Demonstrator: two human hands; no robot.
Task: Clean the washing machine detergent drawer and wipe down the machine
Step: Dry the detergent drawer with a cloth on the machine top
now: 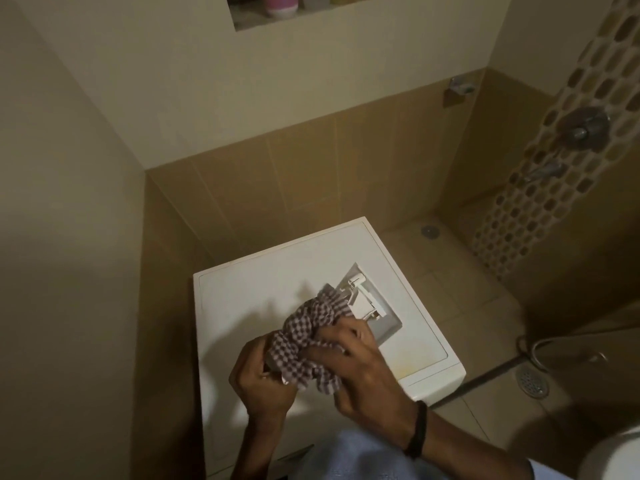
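Found a shower tap [582,128] on the spotted wall [512,223] at right, a floor drain [531,382] below, a pink bottle [280,5] cut off up top. Gripped a bunched checked cloth [306,337] with left hand [263,379] and right hand [360,370], fingers curled round it, above the washing machine [256,292]. Found the detergent drawer [369,301] flat on top, just behind the cloth, near end hidden

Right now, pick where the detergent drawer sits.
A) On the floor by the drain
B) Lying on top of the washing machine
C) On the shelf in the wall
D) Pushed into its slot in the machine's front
B: the detergent drawer lies out on the flat top of the washing machine, just beyond the checkered cloth that the left hand and the right hand grip.
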